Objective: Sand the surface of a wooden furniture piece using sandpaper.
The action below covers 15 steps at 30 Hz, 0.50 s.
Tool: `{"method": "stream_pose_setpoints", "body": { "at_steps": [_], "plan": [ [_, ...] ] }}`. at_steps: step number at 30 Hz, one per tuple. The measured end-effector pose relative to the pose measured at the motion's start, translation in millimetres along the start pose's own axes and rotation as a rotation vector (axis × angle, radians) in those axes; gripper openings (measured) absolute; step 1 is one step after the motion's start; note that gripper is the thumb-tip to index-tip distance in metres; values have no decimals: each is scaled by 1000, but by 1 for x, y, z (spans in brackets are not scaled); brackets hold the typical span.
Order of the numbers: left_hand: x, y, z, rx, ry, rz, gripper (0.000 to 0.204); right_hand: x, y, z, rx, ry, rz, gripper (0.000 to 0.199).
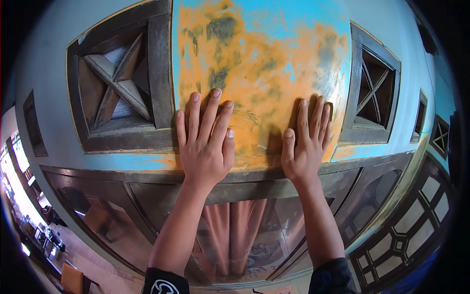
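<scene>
Both hands reach up against a wall panel (264, 63) patched with orange filler, dark smudges and bright blue paint. My left hand (205, 142) lies on its lower left part, fingers stretched and spread, with nothing seen in it. My right hand (308, 147) is at the lower right, fingers extended upward and the thumb apart. A dark, thin edge (331, 110) shows beside the right fingers; whether it is a flat piece under them or a shadow, I cannot tell. The palms are hidden.
Dark wooden vents with crossed slats flank the panel, one at the left (117, 88) and one at the right (374, 93). Below runs a wooden frame (245, 188) with glass and a pinkish curtain (230, 235). A chair (72, 278) stands at lower left; a paned door (406, 235) is at right.
</scene>
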<state>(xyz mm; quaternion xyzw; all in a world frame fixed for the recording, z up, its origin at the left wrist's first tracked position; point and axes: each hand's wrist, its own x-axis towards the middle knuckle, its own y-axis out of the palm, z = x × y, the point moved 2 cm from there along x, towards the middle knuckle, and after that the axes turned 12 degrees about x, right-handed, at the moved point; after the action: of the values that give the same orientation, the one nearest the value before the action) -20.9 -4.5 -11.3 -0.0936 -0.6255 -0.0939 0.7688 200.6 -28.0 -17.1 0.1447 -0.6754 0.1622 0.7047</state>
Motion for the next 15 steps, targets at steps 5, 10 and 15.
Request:
{"method": "stream_pose_setpoints", "body": {
  "at_steps": [5, 10, 15],
  "plan": [
    [5, 1, -8, -22, -2, -12, 47, -32, 5, 31, -17, -254, 359, 65],
    [2, 2, -3, -26, -19, -10, 47, 9, -3, 7, -28, -76, 54, 63],
    [2, 2, -5, -32, -29, -8, 46, -12, 9, 36, -8, -284, 343, 63]
  ]
}}
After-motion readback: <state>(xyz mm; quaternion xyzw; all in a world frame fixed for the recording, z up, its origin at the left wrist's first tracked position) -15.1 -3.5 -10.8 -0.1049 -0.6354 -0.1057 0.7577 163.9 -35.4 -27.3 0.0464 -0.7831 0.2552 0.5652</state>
